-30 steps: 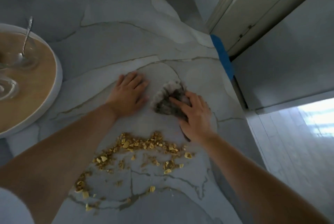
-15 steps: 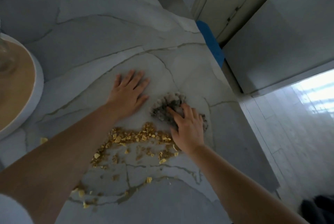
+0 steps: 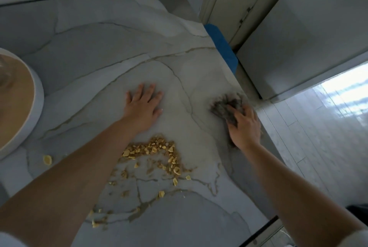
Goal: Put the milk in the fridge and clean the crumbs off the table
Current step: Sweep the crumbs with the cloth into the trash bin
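Yellow crumbs (image 3: 155,153) lie scattered on the marbled grey table (image 3: 99,67), heaped just below my left forearm, with strays trailing toward the near edge. My left hand (image 3: 142,105) rests flat on the table with fingers spread, just beyond the heap. My right hand (image 3: 244,127) presses a dark grey cloth (image 3: 226,107) onto the table near its right edge, to the right of the crumbs and apart from them. The cloth looks blurred. No milk is in view.
A round white tray (image 3: 36,103) with a tan inside sits at the left, a glass partly visible in it. A single crumb (image 3: 47,160) lies near it. Blue tape (image 3: 223,47) marks the table's right edge. A grey fridge (image 3: 298,37) stands beyond, white floor to the right.
My right hand has carried the cloth from the top of the crumb heap out to the right, close to the table's edge. My left hand stays flat in place.
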A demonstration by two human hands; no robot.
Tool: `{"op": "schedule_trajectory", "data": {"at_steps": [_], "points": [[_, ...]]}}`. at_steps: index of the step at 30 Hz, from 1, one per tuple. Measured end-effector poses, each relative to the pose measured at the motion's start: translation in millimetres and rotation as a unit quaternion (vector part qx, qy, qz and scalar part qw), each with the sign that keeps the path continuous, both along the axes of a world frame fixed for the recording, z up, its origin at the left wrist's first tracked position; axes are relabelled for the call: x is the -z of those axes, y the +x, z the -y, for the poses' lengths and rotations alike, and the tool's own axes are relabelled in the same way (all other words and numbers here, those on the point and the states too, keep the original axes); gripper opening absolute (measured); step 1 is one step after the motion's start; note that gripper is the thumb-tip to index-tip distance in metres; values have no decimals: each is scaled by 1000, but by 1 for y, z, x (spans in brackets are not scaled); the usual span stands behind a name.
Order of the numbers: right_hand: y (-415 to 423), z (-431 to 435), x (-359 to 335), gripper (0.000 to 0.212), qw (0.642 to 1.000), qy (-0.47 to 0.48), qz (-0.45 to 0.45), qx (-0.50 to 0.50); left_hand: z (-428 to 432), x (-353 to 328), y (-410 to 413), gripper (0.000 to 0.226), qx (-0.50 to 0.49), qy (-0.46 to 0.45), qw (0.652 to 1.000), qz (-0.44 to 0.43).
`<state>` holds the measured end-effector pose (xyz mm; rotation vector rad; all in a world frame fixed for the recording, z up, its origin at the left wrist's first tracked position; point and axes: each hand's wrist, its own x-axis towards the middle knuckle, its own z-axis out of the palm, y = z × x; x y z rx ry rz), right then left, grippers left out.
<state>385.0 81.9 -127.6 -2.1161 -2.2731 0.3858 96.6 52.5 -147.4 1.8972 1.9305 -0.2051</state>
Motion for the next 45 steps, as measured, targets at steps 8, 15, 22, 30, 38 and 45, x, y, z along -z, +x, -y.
{"op": "schedule_trajectory", "data": {"at_steps": [8, 15, 22, 30, 38, 45], "points": [[-20, 56, 14, 44, 997, 20, -35, 69, 4, -2, -4, 59, -1, -5, 1000, 23], [-96, 105, 3, 57, 998, -46, -28, 34, 20, -7, -6, 58, 8, -13, 1000, 26], [-121, 114, -15, 47, 987, -5, -160, 10, 19, -16, -16, 61, 22, -14, 999, 43], [-58, 153, -4, 54, 981, -69, -37, 180, 33, -14, -38, 58, -22, 4, 999, 29], [-137, 170, -9, 58, 976, -140, -63, 157, 37, -10, -38, 56, -30, 2, 999, 45], [-131, 132, -22, 53, 965, 2, -195, 177, 36, -9, -40, 57, -25, 2, 998, 50]]}}
